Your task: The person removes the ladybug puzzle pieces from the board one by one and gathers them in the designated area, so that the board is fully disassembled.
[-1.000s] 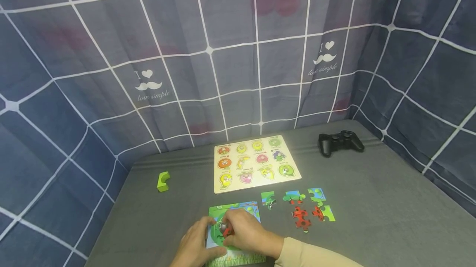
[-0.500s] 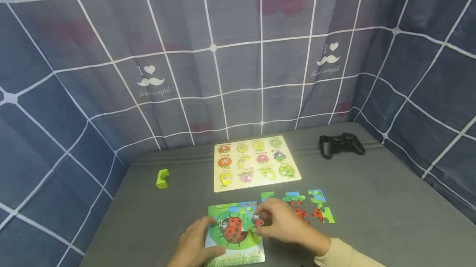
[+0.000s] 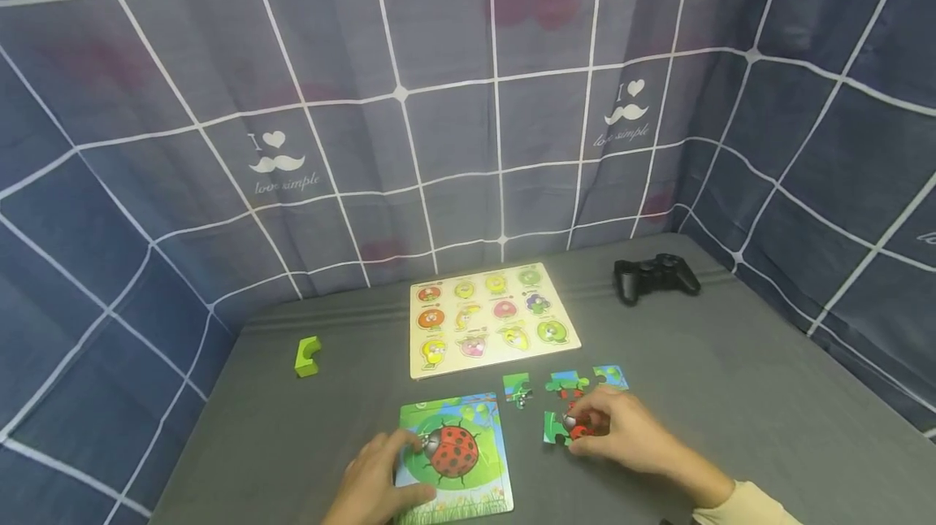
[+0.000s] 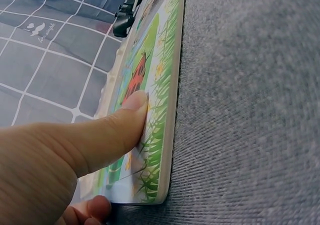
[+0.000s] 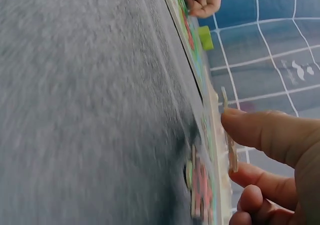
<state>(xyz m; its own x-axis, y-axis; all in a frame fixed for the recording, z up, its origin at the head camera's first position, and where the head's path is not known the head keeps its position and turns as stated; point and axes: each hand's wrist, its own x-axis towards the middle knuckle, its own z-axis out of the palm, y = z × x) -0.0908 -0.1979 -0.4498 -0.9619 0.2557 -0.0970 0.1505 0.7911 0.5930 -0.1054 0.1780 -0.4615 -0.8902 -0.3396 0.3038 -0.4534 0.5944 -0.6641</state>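
Note:
A square ladybug puzzle board point(image 3: 491, 478) lies on the grey cloth. My left hand point(image 3: 374, 478) rests on its left side, thumb laid along the printed face and the other fingers at the edge. To the right of the board, my right hand point(image 3: 621, 437) pinches a jigsaw piece point(image 3: 552, 427) with green and part of the ladybug on it. The right wrist view shows this thin piece point(image 5: 230, 145) edge-on between thumb and finger, above other pieces point(image 5: 200, 185). Red pieces under the right hand are mostly hidden in the head view.
Behind the pieces lies a wooden fruit board point(image 3: 455, 364). Loose jigsaw pieces point(image 3: 517, 390) sit between it and my right hand. A green arched block point(image 3: 307, 356) stands at left, a black game controller point(image 3: 656, 278) at back right. Gridded curtain point(image 3: 453, 135) closes the back and sides.
My right hand has moved right, carrying the piece from over the ladybug board to beside the loose pieces. The printed ladybug is uncovered now. My left hand stays at the board's left side.

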